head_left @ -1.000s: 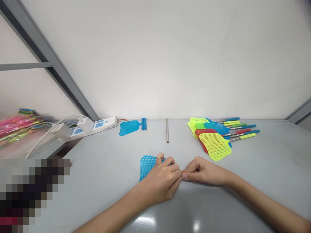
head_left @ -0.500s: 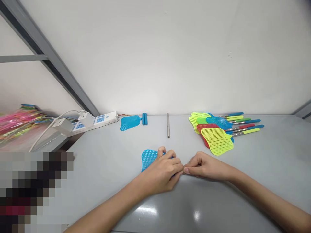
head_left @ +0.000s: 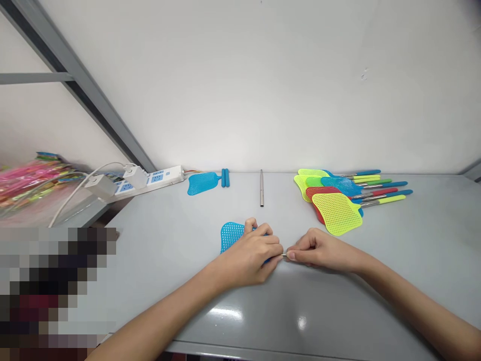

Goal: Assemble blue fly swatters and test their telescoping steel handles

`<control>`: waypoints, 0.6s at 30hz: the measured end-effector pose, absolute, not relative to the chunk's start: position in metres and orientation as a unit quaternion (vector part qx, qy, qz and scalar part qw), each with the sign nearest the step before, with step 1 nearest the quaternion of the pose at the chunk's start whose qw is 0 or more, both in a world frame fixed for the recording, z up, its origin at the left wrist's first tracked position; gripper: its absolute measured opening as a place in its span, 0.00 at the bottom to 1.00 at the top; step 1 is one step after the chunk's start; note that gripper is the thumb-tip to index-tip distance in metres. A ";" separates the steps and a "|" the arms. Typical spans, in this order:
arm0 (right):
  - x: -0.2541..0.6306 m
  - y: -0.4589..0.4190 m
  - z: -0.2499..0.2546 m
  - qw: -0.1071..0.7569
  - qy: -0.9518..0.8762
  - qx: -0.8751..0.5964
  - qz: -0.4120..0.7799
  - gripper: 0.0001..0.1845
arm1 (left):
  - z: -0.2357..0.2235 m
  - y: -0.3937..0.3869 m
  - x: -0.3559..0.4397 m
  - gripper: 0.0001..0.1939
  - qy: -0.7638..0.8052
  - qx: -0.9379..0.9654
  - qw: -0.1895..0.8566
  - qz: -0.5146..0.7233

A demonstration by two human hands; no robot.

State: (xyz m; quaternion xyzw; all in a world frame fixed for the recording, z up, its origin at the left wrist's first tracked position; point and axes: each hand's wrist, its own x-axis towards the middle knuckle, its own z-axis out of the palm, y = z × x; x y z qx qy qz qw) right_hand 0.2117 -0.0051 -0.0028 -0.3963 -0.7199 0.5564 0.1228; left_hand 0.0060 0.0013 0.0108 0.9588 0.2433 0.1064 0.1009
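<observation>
My left hand (head_left: 259, 254) is closed around the neck side of a blue fly swatter head (head_left: 230, 235), whose perforated paddle sticks out to the left. A short bit of thin metal rod (head_left: 284, 255) shows between my two hands. My right hand (head_left: 313, 250) pinches that rod between thumb and fingers; the rest of it is hidden in the grip. Behind them, a silver telescopic rod (head_left: 262, 190) lies on the grey table (head_left: 180, 281). Another blue swatter head (head_left: 203, 183) and two blue handle sleeves (head_left: 225, 178) lie at the back.
Several fly swatters with coloured handles overlap in a pile (head_left: 338, 213) at the back right. A white power strip (head_left: 165, 176) with plugged-in adapters is at the back left. Plastic-wrapped colourful items (head_left: 37, 183) lie at far left, above a pixelated area. A wall stands behind the table.
My right hand has drawn slightly to the right, and a bit of the rod now shows between the hands. The view has tipped a little, shifting everything upward.
</observation>
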 end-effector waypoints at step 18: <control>0.211 -0.009 -0.007 0.118 -0.709 -0.415 0.558 0.23 | 0.009 -0.002 0.001 0.11 0.274 0.956 0.059 0.092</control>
